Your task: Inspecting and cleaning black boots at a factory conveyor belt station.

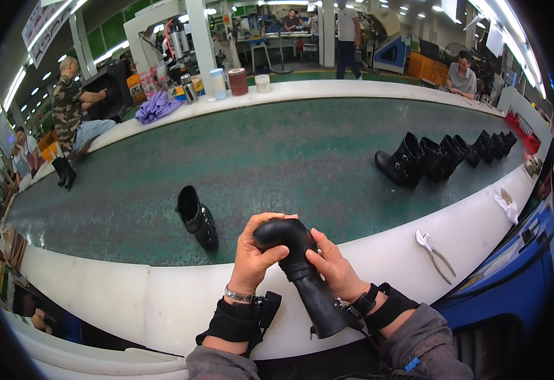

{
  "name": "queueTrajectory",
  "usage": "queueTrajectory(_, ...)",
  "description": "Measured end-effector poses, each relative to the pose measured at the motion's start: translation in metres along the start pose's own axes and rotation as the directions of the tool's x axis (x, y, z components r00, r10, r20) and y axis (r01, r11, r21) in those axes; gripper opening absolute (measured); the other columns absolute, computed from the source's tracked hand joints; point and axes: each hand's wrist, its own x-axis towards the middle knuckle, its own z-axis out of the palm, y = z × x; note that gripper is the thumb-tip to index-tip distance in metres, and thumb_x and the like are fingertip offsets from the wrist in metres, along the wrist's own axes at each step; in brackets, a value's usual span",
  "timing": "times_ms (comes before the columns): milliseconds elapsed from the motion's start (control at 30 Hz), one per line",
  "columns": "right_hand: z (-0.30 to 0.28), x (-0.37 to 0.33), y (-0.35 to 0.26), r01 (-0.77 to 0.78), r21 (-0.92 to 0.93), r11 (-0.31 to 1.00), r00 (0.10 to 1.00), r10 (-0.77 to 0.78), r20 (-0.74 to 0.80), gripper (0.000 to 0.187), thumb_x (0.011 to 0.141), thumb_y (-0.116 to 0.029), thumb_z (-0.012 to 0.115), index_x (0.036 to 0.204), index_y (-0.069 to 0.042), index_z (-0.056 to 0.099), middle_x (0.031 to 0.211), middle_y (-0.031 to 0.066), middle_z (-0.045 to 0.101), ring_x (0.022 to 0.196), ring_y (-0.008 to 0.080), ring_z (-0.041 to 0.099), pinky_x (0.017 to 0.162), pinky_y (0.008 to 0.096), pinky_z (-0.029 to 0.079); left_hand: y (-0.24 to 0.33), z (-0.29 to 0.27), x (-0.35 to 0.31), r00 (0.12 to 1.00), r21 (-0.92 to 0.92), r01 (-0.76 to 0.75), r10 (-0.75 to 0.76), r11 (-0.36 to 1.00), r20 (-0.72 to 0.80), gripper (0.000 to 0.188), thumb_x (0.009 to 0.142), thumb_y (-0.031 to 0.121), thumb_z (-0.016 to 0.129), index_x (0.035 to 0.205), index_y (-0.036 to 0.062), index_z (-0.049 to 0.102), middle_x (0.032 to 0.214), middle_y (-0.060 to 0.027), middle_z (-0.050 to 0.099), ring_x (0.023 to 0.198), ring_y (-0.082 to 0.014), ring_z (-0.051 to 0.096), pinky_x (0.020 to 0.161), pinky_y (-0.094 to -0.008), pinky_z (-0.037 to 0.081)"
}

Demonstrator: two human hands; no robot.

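Note:
A black leather boot is held between my two hands above the white table edge, its toe pointing up and to the left and its shaft slanting down toward me. My left hand wraps round the toe, thumb pressed on its near side. Gripping the boot near the ankle is my right hand, thumb and fingers on its right side. Fingers behind the boot are partly hidden. On the green belt ahead, a single black boot with buckles stands beyond my left hand.
Several black buckled boots stand in a row at the right on the green belt. Pincers lie on the white ledge to my right. Across the belt are jars and a purple cloth. Co-workers sit at left and far right.

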Motion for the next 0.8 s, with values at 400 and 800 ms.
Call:
queueTrajectory(400,-0.064,-0.011,-0.01,-0.192,-0.347,0.918,0.981,0.174,-0.082,0.07,0.068,-0.008,0.071,0.132,-0.001,0.044,0.127,0.0197,0.052,0.119,0.0365,0.048,0.101,0.0413,0.039,-0.003,0.01,-0.004,0.98,0.036,0.092,-0.097,0.995,0.174,0.046,0.07,0.005,0.077,0.112,0.0055,0.057,0.116,-0.0101,0.061,0.108,-0.02,0.057,0.095,-0.0347,0.047)
queueTrajectory(800,-0.185,-0.164,0.043,-0.696,-0.709,0.115,0.593,0.648,-0.477,0.054,0.077,-0.025,0.069,0.117,0.004,0.049,0.106,0.0198,0.053,0.096,0.0389,0.052,0.088,0.047,0.043,-0.029,0.041,-0.008,0.875,0.114,0.332,-0.351,0.936,0.333,0.048,0.066,0.016,0.078,0.109,0.0055,0.059,0.108,-0.0126,0.065,0.104,-0.023,0.06,0.094,-0.0365,0.046)
